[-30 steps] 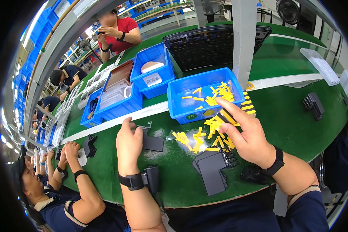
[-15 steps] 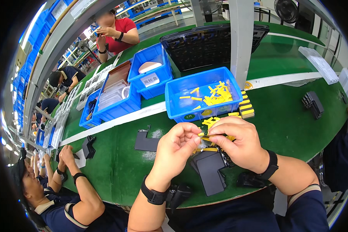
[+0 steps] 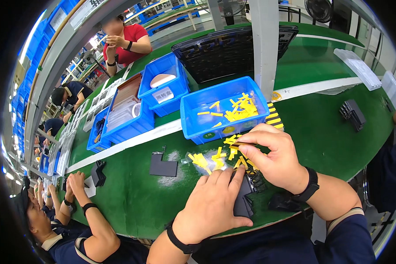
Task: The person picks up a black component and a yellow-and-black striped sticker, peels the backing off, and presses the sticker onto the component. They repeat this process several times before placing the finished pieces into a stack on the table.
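Note:
My left hand (image 3: 213, 203) lies open over a stack of dark grey flat plates (image 3: 243, 203) near the table's front edge, thumb spread from the fingers and fingertips on the stack's far side. It hides part of the stack. Raised to the right of it, my right hand (image 3: 275, 155) is closed in a pinch on a thin dark strip (image 3: 245, 143). Below and beyond the hands, small yellow strips (image 3: 200, 162) lie scattered on a clear plastic sheet. A single dark grey L-shaped plate (image 3: 163, 167) rests to the left, beside whitish powder.
A blue bin (image 3: 191, 127) holding loose yellow strips stands ahead, beside a yellow-and-black stack (image 3: 274, 118) and a grey post (image 3: 265, 48). More blue bins (image 3: 145, 121) are to its left. Dark plates (image 3: 353, 115) stand at right. A co-worker (image 3: 97, 233) works at left.
My hands have parted: the left dropped from the small piece both held, down onto the plate stack. My right hand keeps the thin strip. The yellow strips behind are now uncovered.

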A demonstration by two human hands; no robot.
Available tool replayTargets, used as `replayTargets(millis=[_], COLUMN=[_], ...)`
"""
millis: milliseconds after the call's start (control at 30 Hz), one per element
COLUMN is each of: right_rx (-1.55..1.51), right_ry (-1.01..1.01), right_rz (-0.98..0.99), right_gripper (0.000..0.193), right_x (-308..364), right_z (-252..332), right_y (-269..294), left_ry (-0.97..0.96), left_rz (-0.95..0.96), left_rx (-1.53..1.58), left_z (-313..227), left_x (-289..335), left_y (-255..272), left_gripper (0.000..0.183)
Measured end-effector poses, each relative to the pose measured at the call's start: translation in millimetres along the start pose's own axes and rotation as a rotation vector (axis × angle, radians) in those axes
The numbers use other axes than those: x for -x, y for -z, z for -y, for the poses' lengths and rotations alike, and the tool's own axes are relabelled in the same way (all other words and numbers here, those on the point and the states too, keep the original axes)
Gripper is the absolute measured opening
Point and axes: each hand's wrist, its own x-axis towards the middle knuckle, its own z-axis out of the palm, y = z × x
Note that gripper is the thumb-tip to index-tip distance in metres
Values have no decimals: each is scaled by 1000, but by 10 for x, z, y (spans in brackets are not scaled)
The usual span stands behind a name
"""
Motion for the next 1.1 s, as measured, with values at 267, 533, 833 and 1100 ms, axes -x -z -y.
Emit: replayTargets(millis=[267, 533, 833, 1100], right_rx=[-37, -67, -59, 114], right_ry=[45, -57, 0, 180], right_rz=[-37, 73, 40, 10], right_gripper=[13, 15, 16, 18], right_x=[-19, 44, 53, 41], right_z=[61, 151, 127, 132], right_y=[3, 19, -5, -24], left_ry=[-7, 330, 299, 305], left_rz=[-125, -305, -343, -347], left_rx=[137, 1181, 1203, 1142], left_z=[86, 214, 230, 223], left_x=[-29, -53, -57, -49], left_y=[78, -82, -221, -205], left_gripper=[73, 21, 26, 25])
